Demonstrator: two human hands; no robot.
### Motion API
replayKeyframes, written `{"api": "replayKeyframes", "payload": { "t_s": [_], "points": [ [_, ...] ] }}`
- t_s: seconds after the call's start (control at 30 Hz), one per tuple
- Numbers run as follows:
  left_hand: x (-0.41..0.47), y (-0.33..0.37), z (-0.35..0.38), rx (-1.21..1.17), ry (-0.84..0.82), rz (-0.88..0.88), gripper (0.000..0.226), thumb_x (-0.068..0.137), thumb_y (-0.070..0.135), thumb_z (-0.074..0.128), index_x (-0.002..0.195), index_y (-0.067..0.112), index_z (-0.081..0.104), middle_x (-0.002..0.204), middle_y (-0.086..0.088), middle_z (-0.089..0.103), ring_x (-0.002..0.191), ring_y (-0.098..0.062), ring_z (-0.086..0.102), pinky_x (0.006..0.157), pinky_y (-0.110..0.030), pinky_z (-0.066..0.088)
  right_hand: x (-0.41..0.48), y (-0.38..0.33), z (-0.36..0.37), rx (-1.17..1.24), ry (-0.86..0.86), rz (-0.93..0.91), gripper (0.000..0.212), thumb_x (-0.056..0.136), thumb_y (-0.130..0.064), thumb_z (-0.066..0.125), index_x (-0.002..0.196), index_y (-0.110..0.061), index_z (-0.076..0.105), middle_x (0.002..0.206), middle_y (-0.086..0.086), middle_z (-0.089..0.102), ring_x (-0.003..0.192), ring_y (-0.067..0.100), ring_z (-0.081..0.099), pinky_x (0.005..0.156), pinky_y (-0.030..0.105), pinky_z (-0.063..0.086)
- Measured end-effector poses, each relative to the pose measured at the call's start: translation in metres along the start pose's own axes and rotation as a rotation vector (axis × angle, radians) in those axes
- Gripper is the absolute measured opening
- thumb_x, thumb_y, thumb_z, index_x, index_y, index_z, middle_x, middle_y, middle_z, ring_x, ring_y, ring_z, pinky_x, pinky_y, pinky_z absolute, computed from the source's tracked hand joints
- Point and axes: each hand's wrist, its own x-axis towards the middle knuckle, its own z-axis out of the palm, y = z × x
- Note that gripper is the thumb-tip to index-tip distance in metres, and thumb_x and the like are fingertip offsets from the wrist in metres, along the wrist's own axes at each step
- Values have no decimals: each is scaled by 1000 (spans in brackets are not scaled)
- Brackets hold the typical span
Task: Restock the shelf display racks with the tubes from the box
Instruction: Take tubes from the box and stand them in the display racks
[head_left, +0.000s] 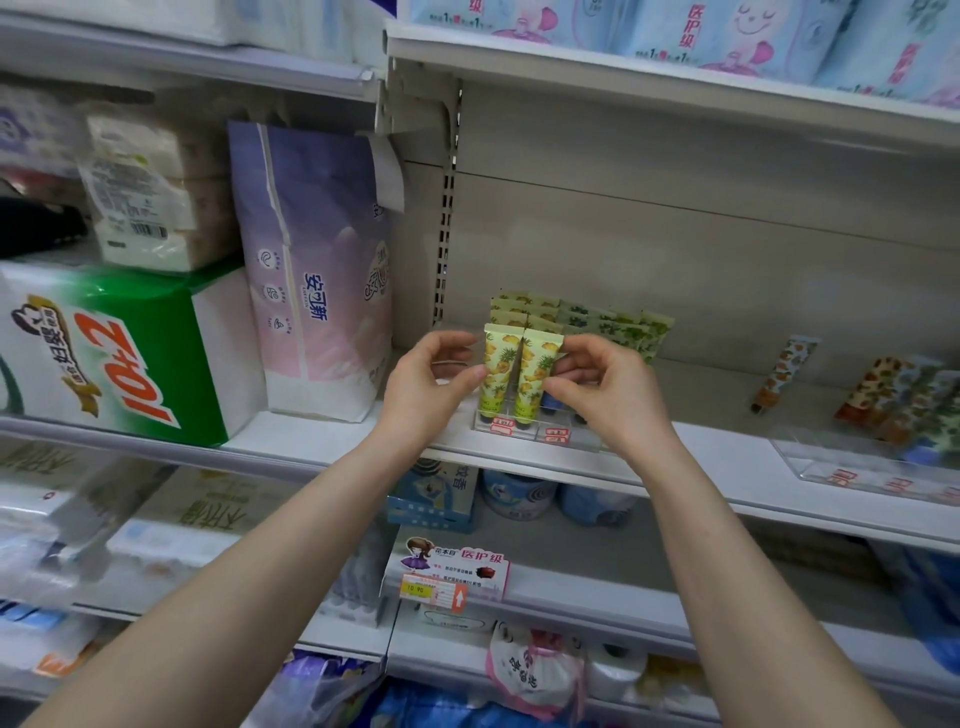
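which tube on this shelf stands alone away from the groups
The orange-patterned tube leaning by itself, right of the right hand. The yellow tubes and green tubes are packed together; a mixed cluster sits far right.

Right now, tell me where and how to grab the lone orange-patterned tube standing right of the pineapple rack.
Pinch the orange-patterned tube across its flat upper body, just below the crimped end, coming from the front. It stands tilted, cap down on the shelf, apart from the clear rack to its right, so its top looks free.
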Motion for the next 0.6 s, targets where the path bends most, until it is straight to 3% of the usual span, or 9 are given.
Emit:
{"api": "replayKeyframes", "payload": {
  "t_s": [0.17,0.33,0.6],
  "points": [
    [-13,3,-3,-9,71,32,31,84,16,73,111,17,59,97,8,61,88,-8,58,86,-23,50,-10,1,-3,-34,59,49,37,80,-10,77,113,-22,65,95,-4,67,81,8,63,70,11,49],
    [-33,11,10,-57,20,45,21,86,12,70,104,17,62,85,8,60,77,-3,56,81,-26,53,-26,3,-12,-21,120,64,33,78,-9,77,107,-22,67,92,-3,67,76,5,61,67,4,47],
    [-55,30,63,-104,-164,52,17,87,10,68,95,24,63,83,2,63,71,-3,59,82,-38,56,-65,18,-51,-51,197,66,28,79,-9,76,103,-20,68,88,-3,69,77,8,63,77,21,54]
  ]
}}
